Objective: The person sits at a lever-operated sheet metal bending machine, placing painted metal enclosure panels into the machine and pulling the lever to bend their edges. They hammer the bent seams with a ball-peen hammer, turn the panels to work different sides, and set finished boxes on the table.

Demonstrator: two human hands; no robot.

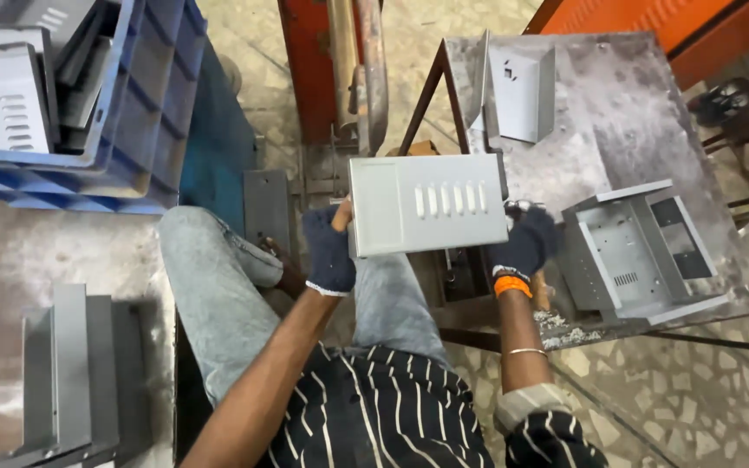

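Observation:
I hold a grey sheet-metal cover (pixel 426 204) with a row of vent slots in front of me, above my knees. My left hand (pixel 329 250), in a dark knitted glove, grips its left edge. My right hand (pixel 526 244), also gloved, grips its right edge. On the metal worktable (pixel 617 113) to the right lies an open grey metal box (pixel 639 251), close to my right hand. A bent grey panel (pixel 520 91) stands farther back on the same table.
A blue plastic crate (pixel 145 113) at the upper left holds several slotted grey covers. Grey metal parts (pixel 71 373) lie stacked at the lower left. An orange machine frame (pixel 314 61) stands ahead. Metal shavings (pixel 565 325) lie at the table's near edge.

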